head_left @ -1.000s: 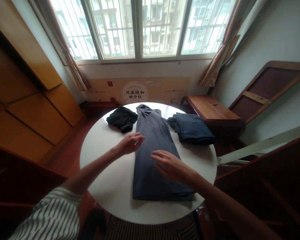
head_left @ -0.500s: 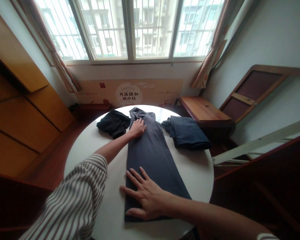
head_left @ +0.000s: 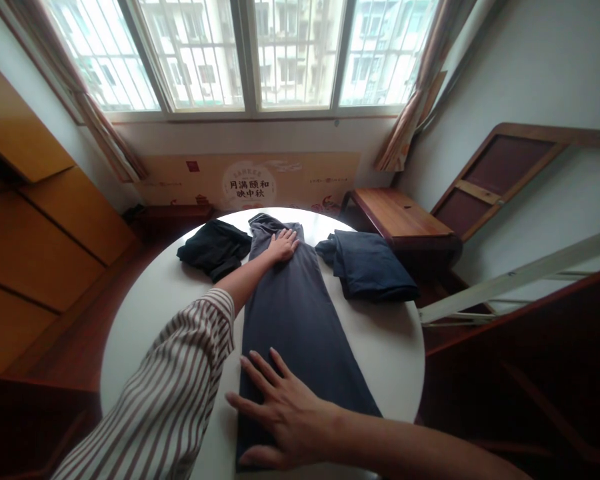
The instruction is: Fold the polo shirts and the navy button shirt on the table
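Note:
A pair of dark grey-blue trousers [head_left: 300, 313] lies lengthwise down the round white table [head_left: 150, 347], legs laid together and the waist end bunched at the far side. Flat on the upper part rests my left hand [head_left: 283, 245], its fingers stretched out. Nearer to me, my right hand [head_left: 290, 417] is spread over the leg end, with a fingertip reaching past the left edge of the cloth. Neither hand grips anything. My right hand and forearm hide part of the lower hem.
Black folded clothing [head_left: 214, 250] lies left of the trousers. On the right is a folded dark blue garment [head_left: 373, 267]. A wooden stool-like bench [head_left: 403, 213] stands beyond the table's right edge, below the window wall.
My left hand has slid right across the upper part of the trousers. My right hand stays spread on the leg end. The camera view has shifted slightly.

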Demonstrator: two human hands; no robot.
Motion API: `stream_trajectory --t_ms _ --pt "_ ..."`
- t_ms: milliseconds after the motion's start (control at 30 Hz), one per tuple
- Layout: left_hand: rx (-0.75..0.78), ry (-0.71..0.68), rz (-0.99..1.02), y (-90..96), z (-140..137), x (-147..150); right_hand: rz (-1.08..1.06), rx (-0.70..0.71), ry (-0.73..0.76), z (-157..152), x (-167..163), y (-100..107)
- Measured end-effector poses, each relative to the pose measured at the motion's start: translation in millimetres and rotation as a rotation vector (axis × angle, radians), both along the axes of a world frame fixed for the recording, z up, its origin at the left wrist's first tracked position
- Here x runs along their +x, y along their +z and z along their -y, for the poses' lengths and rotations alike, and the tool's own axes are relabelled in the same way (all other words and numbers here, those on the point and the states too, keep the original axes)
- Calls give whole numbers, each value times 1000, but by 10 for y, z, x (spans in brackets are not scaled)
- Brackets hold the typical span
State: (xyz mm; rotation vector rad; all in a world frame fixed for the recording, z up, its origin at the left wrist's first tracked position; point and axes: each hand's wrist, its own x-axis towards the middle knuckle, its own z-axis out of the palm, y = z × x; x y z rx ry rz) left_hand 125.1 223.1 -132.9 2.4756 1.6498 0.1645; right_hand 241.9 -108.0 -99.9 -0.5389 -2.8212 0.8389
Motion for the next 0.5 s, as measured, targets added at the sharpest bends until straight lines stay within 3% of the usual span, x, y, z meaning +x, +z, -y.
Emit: stream_trajectory --t_ms 67,133,233,333,400,500 --pt "82 -48 37 40 229 -53 -17 -7 31 44 109 41" --pt "183 -160 130 45 629 -198 -18 -5 34 101 334 67" --pt "239 -433 284 6 1470 -609 6 113 -84 214 854 6" --pt "223 -781 189 10 2322 -1095 -6 282 -274 358 1380 -179" --pt "232 -832 104 80 2748 -1332 -50 346 -365 454 1606 -308" --pt "199 -865 83 254 3120 -1453 -94 340 -407 556 1715 -413"
